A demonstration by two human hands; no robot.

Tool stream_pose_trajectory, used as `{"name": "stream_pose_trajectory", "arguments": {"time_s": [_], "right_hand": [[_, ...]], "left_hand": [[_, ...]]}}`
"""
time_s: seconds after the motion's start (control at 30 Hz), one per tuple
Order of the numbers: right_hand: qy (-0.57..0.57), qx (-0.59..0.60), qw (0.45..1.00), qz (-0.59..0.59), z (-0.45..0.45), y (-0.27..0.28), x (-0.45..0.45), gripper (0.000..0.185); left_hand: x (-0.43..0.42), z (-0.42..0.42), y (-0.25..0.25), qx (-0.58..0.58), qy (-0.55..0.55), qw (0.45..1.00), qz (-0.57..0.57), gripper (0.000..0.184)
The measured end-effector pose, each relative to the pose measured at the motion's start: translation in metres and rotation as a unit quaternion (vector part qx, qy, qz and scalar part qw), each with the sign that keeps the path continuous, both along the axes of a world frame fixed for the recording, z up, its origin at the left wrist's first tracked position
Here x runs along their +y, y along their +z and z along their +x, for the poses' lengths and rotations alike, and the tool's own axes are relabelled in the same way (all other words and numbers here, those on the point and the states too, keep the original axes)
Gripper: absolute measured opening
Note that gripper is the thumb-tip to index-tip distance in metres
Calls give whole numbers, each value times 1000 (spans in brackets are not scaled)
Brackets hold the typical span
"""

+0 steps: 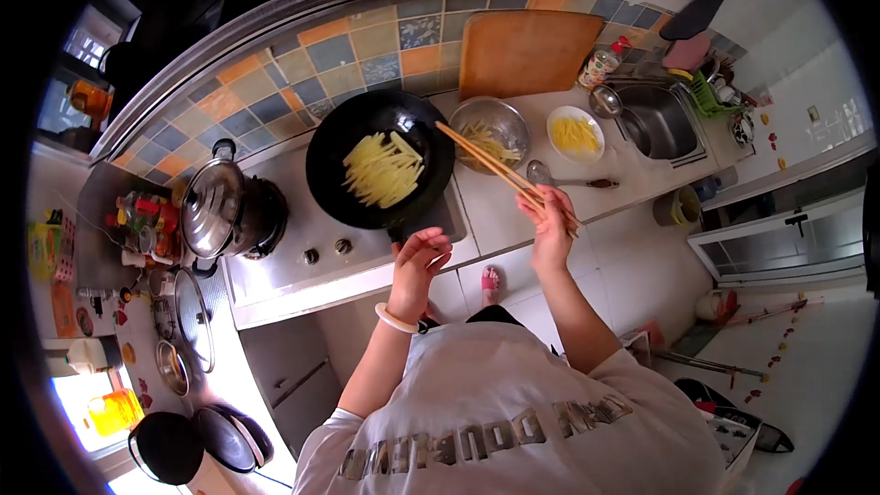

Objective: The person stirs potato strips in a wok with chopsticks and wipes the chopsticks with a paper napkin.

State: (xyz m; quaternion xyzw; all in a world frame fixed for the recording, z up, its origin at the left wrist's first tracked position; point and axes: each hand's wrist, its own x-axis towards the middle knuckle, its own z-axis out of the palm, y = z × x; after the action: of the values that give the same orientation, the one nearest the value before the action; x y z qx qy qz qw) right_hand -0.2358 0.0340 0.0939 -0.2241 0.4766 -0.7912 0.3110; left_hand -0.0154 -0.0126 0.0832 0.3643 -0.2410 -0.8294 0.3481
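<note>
Long wooden chopsticks [490, 163] are held in my right hand [550, 225], their tips pointing up and left over the counter beside the wok. My left hand [422, 261] is just below the wok's near edge, fingers apart and slightly curled, holding nothing. Pale yellow strips [383, 170] lie in the black wok [344, 128] on the stove. To the wok's right, a metal bowl [518, 119] holds more pale strips, and a white bowl [596, 148] holds yellow strips. A slotted spoon [568, 181] rests on the counter near my right hand.
A lidded pot [213, 211] stands on the left burner. An orange-brown cutting board [522, 50] leans against the tiles. At the right are a pump bottle [602, 64], a ladle [606, 101] and the sink [662, 124]. Pan lids [192, 316] stand at the left.
</note>
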Motion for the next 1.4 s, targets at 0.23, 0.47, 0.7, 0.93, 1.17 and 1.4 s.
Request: {"name": "stream_pose_trajectory", "arguments": {"time_s": [0.23, 0.47, 0.7, 0.93, 1.17, 1.4], "right_hand": [[0, 277, 959, 57, -83, -41, -13, 17], [122, 543, 795, 240, -139, -96, -55, 31], [186, 648, 696, 246, -161, -133, -96, 30], [205, 685, 661, 229, -158, -158, -105, 34], [201, 697, 646, 238, -153, -148, -97, 45], [137, 631, 722, 249, -146, -103, -74, 60]], "left_hand": [[-4, -90, -17, 26, -41, 998, -37, 33], [-14, -181, -40, -34, -46, 994, -91, 45], [-14, -218, -69, -141, -18, 981, -130, 50], [-8, -216, -76, -154, 12, 981, -120, 51], [-7, -203, -67, -157, 2, 977, -143, 51], [-15, -197, -62, -129, -53, 978, -153, 50]]}}
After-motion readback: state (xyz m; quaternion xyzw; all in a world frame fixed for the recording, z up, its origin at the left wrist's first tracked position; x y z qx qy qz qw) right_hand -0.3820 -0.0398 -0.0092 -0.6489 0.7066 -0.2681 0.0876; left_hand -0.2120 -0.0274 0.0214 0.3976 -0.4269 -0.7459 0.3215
